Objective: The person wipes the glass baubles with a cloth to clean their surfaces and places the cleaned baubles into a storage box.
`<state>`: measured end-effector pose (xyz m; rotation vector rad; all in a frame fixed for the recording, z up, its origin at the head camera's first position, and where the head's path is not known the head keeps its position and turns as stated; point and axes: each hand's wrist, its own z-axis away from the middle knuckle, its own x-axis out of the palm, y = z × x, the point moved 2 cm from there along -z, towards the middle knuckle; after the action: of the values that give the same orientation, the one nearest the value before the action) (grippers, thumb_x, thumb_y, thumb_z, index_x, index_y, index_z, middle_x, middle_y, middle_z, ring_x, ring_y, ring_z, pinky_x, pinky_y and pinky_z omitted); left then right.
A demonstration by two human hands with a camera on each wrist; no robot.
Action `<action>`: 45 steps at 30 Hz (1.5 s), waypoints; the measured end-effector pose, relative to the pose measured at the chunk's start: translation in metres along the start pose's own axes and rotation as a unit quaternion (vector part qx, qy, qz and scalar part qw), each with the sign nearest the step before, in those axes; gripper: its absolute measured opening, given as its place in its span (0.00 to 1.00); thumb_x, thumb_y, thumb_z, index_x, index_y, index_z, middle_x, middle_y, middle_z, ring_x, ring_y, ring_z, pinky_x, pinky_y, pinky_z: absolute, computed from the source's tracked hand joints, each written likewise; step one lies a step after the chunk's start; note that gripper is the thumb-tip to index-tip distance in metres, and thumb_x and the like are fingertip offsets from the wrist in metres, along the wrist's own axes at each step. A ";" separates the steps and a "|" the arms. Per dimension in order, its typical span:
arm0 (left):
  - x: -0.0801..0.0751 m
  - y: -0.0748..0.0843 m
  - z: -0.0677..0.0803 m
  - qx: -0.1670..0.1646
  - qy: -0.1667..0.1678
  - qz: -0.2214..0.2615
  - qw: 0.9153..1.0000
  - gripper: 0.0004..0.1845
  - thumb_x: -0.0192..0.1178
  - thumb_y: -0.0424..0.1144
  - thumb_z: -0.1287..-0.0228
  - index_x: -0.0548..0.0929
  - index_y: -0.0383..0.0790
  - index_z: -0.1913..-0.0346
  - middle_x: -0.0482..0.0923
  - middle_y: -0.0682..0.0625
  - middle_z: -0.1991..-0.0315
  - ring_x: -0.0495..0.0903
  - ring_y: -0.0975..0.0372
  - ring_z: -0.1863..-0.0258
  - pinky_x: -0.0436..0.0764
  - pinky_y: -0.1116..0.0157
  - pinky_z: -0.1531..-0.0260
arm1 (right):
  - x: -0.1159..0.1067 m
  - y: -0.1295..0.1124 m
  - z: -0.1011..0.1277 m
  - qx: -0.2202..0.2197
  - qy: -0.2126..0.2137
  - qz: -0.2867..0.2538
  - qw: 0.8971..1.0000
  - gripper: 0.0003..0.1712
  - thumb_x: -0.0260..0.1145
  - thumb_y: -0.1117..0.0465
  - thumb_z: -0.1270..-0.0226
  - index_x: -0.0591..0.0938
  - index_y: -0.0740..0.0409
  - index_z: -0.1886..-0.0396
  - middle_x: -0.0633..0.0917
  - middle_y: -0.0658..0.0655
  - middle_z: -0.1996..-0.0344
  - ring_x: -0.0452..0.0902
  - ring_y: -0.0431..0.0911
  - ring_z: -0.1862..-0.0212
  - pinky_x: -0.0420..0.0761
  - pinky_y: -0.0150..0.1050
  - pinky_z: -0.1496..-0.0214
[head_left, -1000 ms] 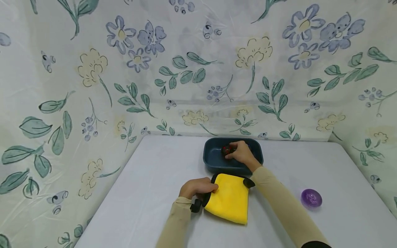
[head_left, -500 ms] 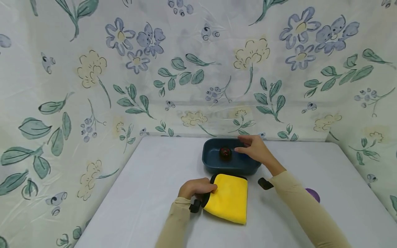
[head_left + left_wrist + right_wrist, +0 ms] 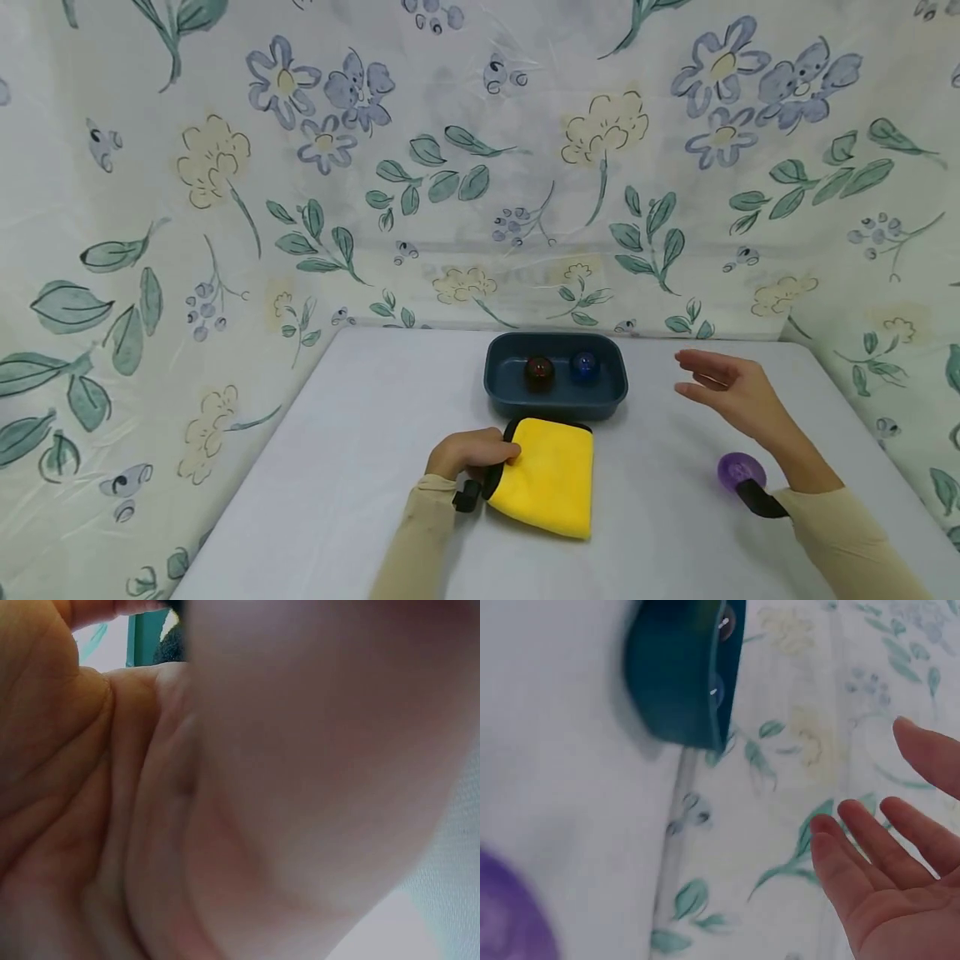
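Left grip (image 3: 469, 452): I saw it pinching the yellow cloth (image 3: 547, 479) by its black-edged left side, thumb lying on top.
Yellow cloth: it lay over the counter (image 3: 345, 500), spreading rightward from the left grip, its far edge close to the tray (image 3: 555, 410); whether the two touched I couldn't tell.
Right grip (image 3: 738, 400): my feed showed it raised and holding nothing — fingers loosely extended, thumb parted from them.
Tray: dark blue-green, it stood beyond the left grip and to its right, with a gap between it and the right grip.
Dark red ball (image 3: 539, 372): it sat inside the tray, on the left grip's side.
Blue ball (image 3: 585, 365): it sat inside the tray too, near the red one, on the right grip's side.
Purple ball (image 3: 738, 467): it was on the counter, nearer the person than the right grip, partly covered by a black piece (image 3: 761, 500) at that wrist.
Backdrop: a floral sheet (image 3: 487, 208) hung beyond both grips.
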<state>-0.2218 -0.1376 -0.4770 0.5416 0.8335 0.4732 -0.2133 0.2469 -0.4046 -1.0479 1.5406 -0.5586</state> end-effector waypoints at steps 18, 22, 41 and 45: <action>-0.001 -0.001 -0.001 0.005 -0.005 -0.004 1.000 0.15 0.57 0.49 0.37 0.80 0.39 0.68 0.76 0.49 0.73 0.74 0.59 0.74 0.73 0.68 0.74 | -0.027 0.087 0.088 0.050 -0.037 -0.001 0.998 0.39 0.74 0.65 0.36 0.70 0.74 0.29 0.76 0.18 0.45 0.71 0.13 0.43 0.75 0.12 0.47; -0.001 0.000 -0.001 0.011 -0.014 -0.003 1.000 0.14 0.56 0.48 0.36 0.79 0.40 0.69 0.76 0.49 0.74 0.74 0.60 0.75 0.75 0.69 0.74 | -0.025 0.096 0.098 0.067 -0.064 -0.016 0.996 0.41 0.75 0.66 0.38 0.69 0.75 0.28 0.76 0.20 0.43 0.69 0.12 0.42 0.76 0.13 0.46; 0.000 0.003 0.000 0.025 -0.015 -0.012 1.000 0.14 0.55 0.47 0.35 0.78 0.40 0.70 0.75 0.50 0.74 0.74 0.61 0.76 0.75 0.70 0.76 | -0.012 0.096 0.108 0.116 -0.057 0.009 0.992 0.40 0.78 0.65 0.42 0.72 0.80 0.34 0.84 0.71 0.39 0.74 0.15 0.51 0.84 0.20 0.53; -0.002 0.005 0.003 0.033 -0.017 -0.012 0.999 0.13 0.55 0.47 0.35 0.79 0.40 0.70 0.77 0.50 0.74 0.75 0.60 0.77 0.77 0.69 0.77 | -0.011 0.093 0.106 0.137 -0.062 0.028 0.988 0.40 0.79 0.61 0.43 0.75 0.76 0.34 0.79 0.78 0.38 0.76 0.17 0.53 0.87 0.25 0.53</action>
<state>-0.2214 -0.1355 -0.4717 0.5984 0.8247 0.4149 -0.1426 0.3221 -0.5007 -0.8111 1.3378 -0.6333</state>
